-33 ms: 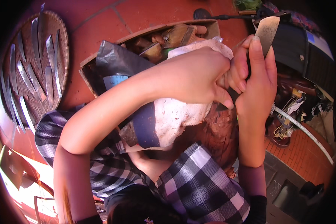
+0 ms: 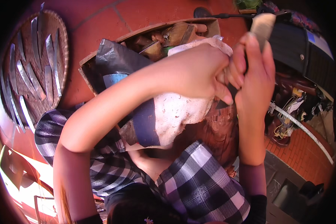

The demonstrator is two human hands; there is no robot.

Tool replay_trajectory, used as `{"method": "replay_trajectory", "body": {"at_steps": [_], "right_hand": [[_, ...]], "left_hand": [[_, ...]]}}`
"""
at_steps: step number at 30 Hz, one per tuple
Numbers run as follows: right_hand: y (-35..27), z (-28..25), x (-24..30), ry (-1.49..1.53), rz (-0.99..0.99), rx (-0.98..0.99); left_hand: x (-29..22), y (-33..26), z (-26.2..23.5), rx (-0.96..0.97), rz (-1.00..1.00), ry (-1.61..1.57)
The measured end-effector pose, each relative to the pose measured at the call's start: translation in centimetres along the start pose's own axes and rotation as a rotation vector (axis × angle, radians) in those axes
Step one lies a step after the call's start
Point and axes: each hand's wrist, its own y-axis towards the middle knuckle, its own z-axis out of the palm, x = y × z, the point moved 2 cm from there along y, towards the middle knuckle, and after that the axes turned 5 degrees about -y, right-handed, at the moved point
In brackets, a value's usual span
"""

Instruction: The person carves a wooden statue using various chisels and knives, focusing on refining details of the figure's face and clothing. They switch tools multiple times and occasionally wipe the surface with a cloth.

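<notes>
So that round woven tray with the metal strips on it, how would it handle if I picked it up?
The tray looks thin and woven, so probably light and slightly flexible. The strips lie loose on it, so they would likely slide or spill if it tips.

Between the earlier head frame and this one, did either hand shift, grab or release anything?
Nothing visibly changed. The left hand lies over the white cloth-covered lump, the right hand grips the pale-handled knife at the same spot, and the round tray of blades and wooden box sit where they were.
</notes>
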Motion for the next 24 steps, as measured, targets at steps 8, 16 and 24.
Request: {"method": "replay_trajectory", "body": {"at_steps": [8, 16, 24], "right_hand": [[-0.2, -1.1, 2.8, 0.24, -0.202, -0.006], [-3.7, -5.7, 2.8, -0.301, -0.105, 0.254], [-5.7, -4.4, 3.3, -0.432, -0.045, 0.042]], "left_hand": [[-2.8, -0.1, -0.9, -0.154, 0.199, 0.166], [-6.3, -1.5, -1.3, -0.562, 0.317, 0.427], [-3.3, -8.0, 13.2, -0.771, -0.008, 0.23]]}}
